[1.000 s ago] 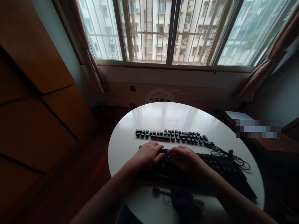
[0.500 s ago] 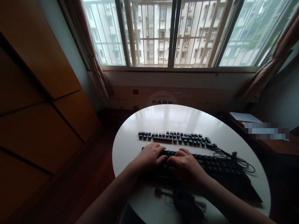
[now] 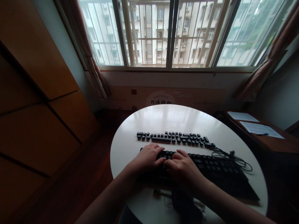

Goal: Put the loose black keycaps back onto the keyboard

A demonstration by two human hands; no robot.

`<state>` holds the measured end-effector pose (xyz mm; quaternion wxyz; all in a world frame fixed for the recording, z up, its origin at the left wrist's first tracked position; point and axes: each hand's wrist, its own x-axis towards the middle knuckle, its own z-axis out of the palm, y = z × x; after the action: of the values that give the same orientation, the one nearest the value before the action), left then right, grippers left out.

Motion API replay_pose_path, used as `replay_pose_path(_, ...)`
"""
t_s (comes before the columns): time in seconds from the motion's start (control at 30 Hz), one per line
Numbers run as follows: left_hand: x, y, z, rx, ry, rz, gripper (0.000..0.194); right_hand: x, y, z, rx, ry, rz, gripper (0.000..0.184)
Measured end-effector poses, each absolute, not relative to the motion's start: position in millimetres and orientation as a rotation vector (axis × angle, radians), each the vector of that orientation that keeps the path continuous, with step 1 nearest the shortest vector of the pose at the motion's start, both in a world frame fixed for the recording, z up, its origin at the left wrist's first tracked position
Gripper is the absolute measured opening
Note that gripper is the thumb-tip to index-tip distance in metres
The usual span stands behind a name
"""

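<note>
A black keyboard (image 3: 230, 180) lies at a slant across the white round table, with keys seated on its right part. My left hand (image 3: 149, 156) rests on its left end, fingers stretched out over the upper keys and thumb towards the middle. Close beside that thumb, my right hand (image 3: 184, 168) is bent down onto the keys with its fingers curled in. Whatever its fingertips hold, if anything, is hidden. Beyond the keyboard, loose black keycaps (image 3: 191, 135) stand in rows, among them a long space bar (image 3: 161, 139).
The keyboard's black cable (image 3: 243, 165) is coiled at the right. Nearest me on the table (image 3: 149, 119) lie a dark soft item (image 3: 187, 207) and a small brush (image 3: 157, 193), both dim. Papers and a pen (image 3: 263, 134) lie on a brown desk (image 3: 261, 144) to the right.
The whole view has shifted slightly. My right hand has moved a little left along the keys, nearer the left thumb. My left hand keeps its place on the keyboard.
</note>
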<state>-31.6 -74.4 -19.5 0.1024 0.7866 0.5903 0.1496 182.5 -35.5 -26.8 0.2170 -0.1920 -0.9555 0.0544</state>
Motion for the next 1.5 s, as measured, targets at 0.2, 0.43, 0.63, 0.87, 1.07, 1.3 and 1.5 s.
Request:
replay_pose_path(0.2,-31.0,-74.1,-18.7,2.316,1.754,0.429,0.045,181.5,-36.8,-26.8,-0.554,-2.638,0.127,0.016)
replay_pose_path(0.43,-31.0,-74.6,-18.5,2.304,1.747,0.446,0.046,182.7,-37.6,-22.5,-0.562,-2.747,0.101,0.021)
replay_pose_path(0.63,-30.8,-74.8,-16.9,2.296,1.744,0.448,0.045,182.2,-38.8,-22.9,-0.571,-2.738,0.150,0.020)
replay_pose_path(0.87,-29.9,-75.3,-12.9,2.274,1.751,0.429,0.046,183.1,-39.4,-20.3,-0.535,-2.719,0.066,0.017)
replay_pose_path(1.07,-30.8,-75.6,-13.6,2.267,1.744,0.424,0.046,182.8,-38.7,-20.4,-0.607,-2.757,0.084,0.014)
replay_pose_path(1.3,-31.1,-74.7,-15.8,2.270,1.736,0.437,0.046,183.3,-41.4,-13.9,-0.698,-2.794,0.170,0.013)
replay_pose_path(1.5,-30.2,-76.2,-11.5,2.263,1.740,0.415,0.046,184.1,-37.2,-10.5,-0.795,-2.736,0.309,0.007)
